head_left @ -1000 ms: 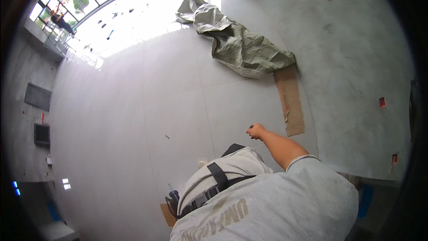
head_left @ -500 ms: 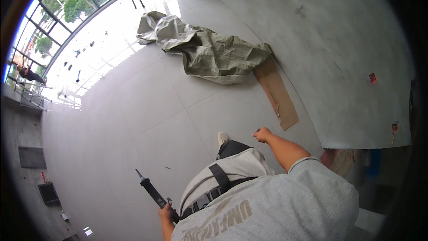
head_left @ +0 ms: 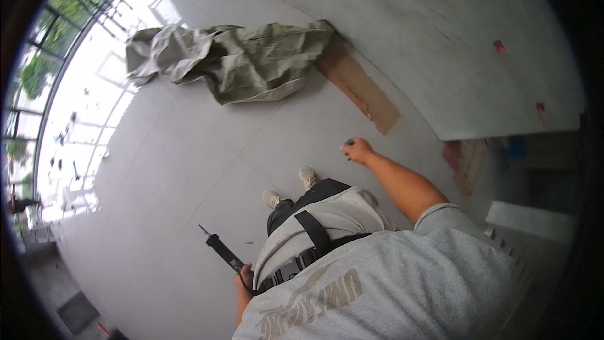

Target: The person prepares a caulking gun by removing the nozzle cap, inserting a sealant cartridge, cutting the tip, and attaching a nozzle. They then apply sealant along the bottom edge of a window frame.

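My left hand [head_left: 245,274], low beside my hip, is closed round the rear end of a black caulking gun [head_left: 224,252]. Its long barrel points up and left, tipped with a pale narrow nozzle. My own clothing partly covers the handle. Out in front of me on the right, my right hand [head_left: 357,150] is held in the air above the floor with its fingers curled. Something small and dark seems to show at those fingers, too small to name. Both my shoes [head_left: 307,177] are on the grey tiles.
A crumpled grey-green tarp [head_left: 264,56] lies ahead, beside a brown cardboard strip [head_left: 360,91]. A grey wall [head_left: 453,44] with red-marked openings runs along the right. Tall windows [head_left: 47,56] stand at the left. A board [head_left: 470,165] leans by the wall's end.
My view has turned and moved forward, so the tarp and cardboard sit farther left and the wall's end shows more. A second shoe has come into view. My right arm reaches farther out.
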